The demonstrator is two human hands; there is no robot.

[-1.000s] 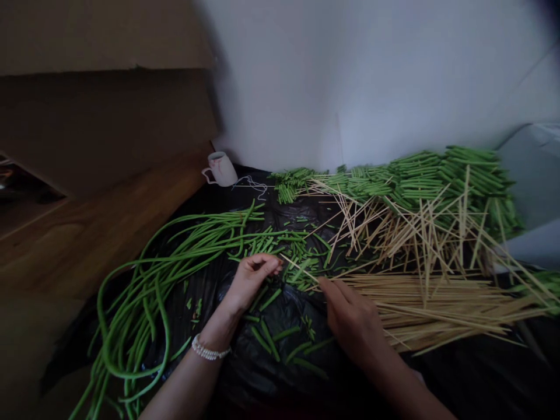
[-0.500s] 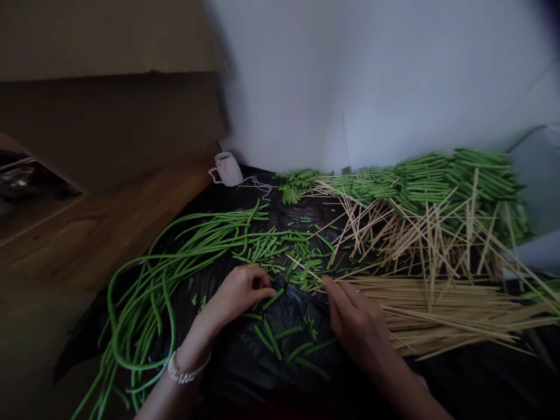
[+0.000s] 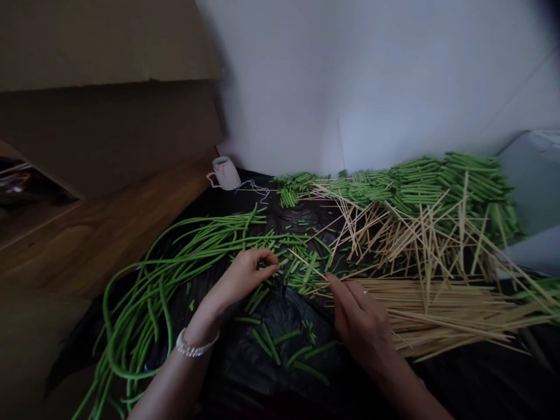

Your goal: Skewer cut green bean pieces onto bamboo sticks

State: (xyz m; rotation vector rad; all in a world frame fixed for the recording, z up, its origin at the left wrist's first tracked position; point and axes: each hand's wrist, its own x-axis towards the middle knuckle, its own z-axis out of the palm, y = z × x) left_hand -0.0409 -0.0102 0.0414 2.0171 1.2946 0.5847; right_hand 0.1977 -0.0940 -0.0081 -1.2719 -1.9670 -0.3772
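Whether the left hand [image 3: 251, 271] holds a piece of bean cannot be told: its thumb and bent forefinger are nearly together and the fingertips blend with the cut green beans behind them. The lower end of the wooden skewer [image 3: 306, 262] is hidden in the right hand [image 3: 361, 318], and the contents of the dark shelf opening [image 3: 30, 184] at the left are blurred. The long beans [image 3: 160, 291] run off the bottom edge, and a grey container [image 3: 531, 175] is cut off at the right. A white mug [image 3: 226, 174] stands near the wall [image 3: 284, 87], beside a tangled thin cord [image 3: 258, 188]. Stacked bean lengths [image 3: 420, 182] line the wall, with crossed skewers [image 3: 415, 233] sticking out in front of them; a flat bundle of skewers [image 3: 446, 309] lies just beyond the right hand, on black plastic [image 3: 245, 379]. That hand pinches the single skewer between thumb and fingers, its bare tip pointing up and leftward, near but apart from the left fingertips, above scattered cut beans [image 3: 301, 274].
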